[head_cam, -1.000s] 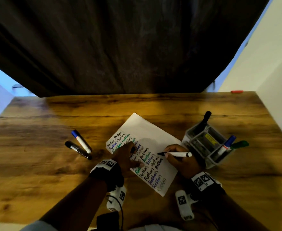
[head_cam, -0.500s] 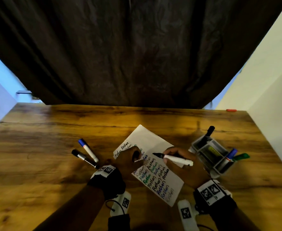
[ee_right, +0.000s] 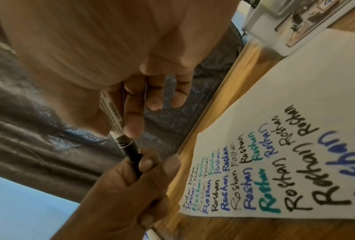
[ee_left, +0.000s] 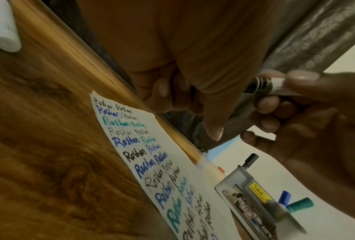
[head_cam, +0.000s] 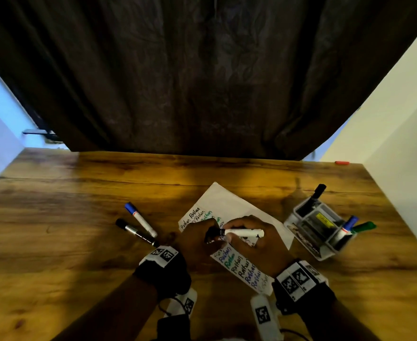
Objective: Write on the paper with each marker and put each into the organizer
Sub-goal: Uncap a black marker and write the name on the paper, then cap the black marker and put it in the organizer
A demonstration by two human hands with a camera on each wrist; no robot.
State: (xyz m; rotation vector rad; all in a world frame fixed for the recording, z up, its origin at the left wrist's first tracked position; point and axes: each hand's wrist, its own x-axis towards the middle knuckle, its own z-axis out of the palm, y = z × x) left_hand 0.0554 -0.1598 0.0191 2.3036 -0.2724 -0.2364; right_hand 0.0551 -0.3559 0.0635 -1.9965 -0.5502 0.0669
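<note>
Right hand (head_cam: 256,242) grips marker (head_cam: 244,233) barrel above paper (head_cam: 237,205); left hand (head_cam: 200,238) pinches cap (ee_right: 131,154) on its tip; risks: cap not fully seated, ink dries; elbow could knock organizer (head_cam: 318,232) near the right, tipping stored markers.

The wooden counter (head_cam: 54,230) carries a sheet of paper (head_cam: 227,200) near its middle, lying askew and covered with rows of handwriting in black, blue and green. To the left of the paper lie a blue-capped marker (head_cam: 140,219) and a black-capped marker (head_cam: 136,233) side by side. To the right stands a grey organizer (head_cam: 313,244), and a small red object (head_cam: 342,163) lies at the far right edge.
</note>
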